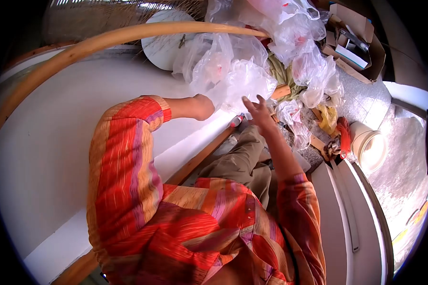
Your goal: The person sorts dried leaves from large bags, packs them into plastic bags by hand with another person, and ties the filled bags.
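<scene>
Clear plastic bags lie bunched in front of me, above a white surface. My left hand is a closed fist at the lower left edge of these bags and grips a part of the plastic. To its right, my right hand is raised against the lower edge of the same bags, its fingers spread and nothing seen between them. A small bottle with a red part lies just below and between the hands.
A curved wooden pole arches across the top left. More plastic bags hang at the right. An open cardboard box, a white bucket, an orange-red item and a round white disc surround the bags.
</scene>
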Demonstrator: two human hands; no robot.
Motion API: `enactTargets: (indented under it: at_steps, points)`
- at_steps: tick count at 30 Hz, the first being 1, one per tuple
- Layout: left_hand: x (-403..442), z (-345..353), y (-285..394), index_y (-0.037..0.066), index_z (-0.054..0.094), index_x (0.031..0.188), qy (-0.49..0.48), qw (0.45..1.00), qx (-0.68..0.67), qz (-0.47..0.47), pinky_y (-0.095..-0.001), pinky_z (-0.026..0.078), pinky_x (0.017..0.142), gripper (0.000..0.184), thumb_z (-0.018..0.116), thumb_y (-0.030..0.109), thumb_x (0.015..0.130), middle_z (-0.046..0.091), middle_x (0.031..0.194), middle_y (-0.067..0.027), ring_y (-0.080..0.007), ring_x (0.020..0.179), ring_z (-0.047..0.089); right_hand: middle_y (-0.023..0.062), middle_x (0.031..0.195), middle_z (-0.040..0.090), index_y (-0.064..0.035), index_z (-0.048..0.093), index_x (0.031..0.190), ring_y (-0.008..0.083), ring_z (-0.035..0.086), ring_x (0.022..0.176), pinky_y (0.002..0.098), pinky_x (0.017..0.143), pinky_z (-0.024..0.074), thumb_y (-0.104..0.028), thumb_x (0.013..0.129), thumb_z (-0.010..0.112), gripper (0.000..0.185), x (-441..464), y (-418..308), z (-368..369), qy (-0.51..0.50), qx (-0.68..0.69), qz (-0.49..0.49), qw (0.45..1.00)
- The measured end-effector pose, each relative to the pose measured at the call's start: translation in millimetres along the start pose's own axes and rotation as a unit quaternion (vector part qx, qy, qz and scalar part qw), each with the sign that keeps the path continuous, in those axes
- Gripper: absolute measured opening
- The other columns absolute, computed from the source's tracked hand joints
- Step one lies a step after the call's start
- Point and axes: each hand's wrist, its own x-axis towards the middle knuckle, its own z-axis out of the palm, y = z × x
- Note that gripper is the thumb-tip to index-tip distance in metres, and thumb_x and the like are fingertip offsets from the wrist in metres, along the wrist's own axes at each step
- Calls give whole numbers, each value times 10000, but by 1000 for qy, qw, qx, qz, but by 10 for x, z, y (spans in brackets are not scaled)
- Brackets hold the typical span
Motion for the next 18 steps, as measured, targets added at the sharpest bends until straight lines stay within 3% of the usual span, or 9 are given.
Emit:
enactTargets:
  at_steps: [4, 5, 6, 8, 10, 11, 13, 16, 18]
  points:
    - [-20, -282, 9, -15, 544, 1137, 46, 974, -193, 110, -358, 502, 730, 408, 512, 278, 855, 637, 959, -103, -277, 934, 591, 271, 1274, 407, -13, 39, 1384, 374, 420, 1174, 484, 792, 485, -436, 738, 711, 1023, 415, -47, 649, 25, -9, 68, 997]
    - [-49, -490, -2, -13, 512, 1171, -119, 897, -424, 43, -352, 517, 681, 415, 457, 289, 891, 625, 933, -118, -245, 907, 592, 259, 1140, 519, 4, 52, 1372, 354, 535, 1025, 417, 692, 520, -353, 752, 714, 975, 559, 70, 717, 25, -25, 53, 998]
    - [-9, -481, -64, -27, 517, 1151, -112, 812, -573, 8, -330, 521, 685, 417, 421, 297, 906, 604, 990, -137, -226, 898, 585, 239, 916, 614, 35, 250, 1317, 299, 628, 816, 335, 670, 517, -226, 788, 633, 703, 950, 490, 826, 92, -92, -24, 991]
    - [316, -182, -346, -29, 532, 1123, -40, 732, -678, -60, -354, 527, 712, 412, 443, 304, 897, 570, 1063, -167, -271, 948, 576, 197, 810, 640, 39, 497, 1112, 266, 640, 719, 319, 640, 509, -145, 814, 554, 355, 898, 474, 741, 11, 62, -26, 998]
    - [914, 146, -742, -11, 462, 1205, 161, 908, -326, -207, -391, 510, 789, 462, 538, 280, 853, 481, 1186, -208, -357, 1016, 545, 176, 764, 642, 28, 541, 1020, 248, 638, 683, 319, 626, 504, -133, 819, 542, 257, 943, 609, 738, 31, 15, -58, 998]
    - [880, 86, -734, -11, 462, 1205, 161, 909, -326, -203, -391, 510, 789, 462, 538, 280, 853, 481, 1186, -208, -357, 1016, 545, 154, 718, 645, 16, 585, 928, 229, 636, 647, 319, 612, 499, -121, 825, 529, 180, 954, 661, 731, 51, -34, -91, 994]
    - [766, -141, -694, 9, 342, 1284, 359, 853, -296, -237, -398, 481, 853, 669, 670, 229, 744, 401, 1268, -243, -389, 1035, 542, 137, 712, 646, 5, 591, 918, 222, 637, 652, 319, 609, 496, -118, 822, 530, 168, 925, 699, 728, 51, -44, -103, 992]
    - [1081, -60, -811, 63, 252, 1331, 335, 779, -399, -349, -412, 475, 852, 743, 675, 235, 744, 329, 1312, -222, -391, 1015, 548, 128, 732, 648, -4, 593, 904, 223, 639, 675, 315, 626, 490, -118, 823, 521, 158, 798, 641, 711, 10, -9, -110, 994]
    - [1416, 338, -1249, 55, 524, 1110, 363, 809, -359, -292, -417, 474, 812, 352, 573, 195, 790, 549, 1123, -193, -346, 982, 569, 122, 721, 641, 10, 585, 898, 210, 634, 669, 308, 635, 488, -124, 825, 527, 162, 767, 640, 686, 23, -11, -150, 988]
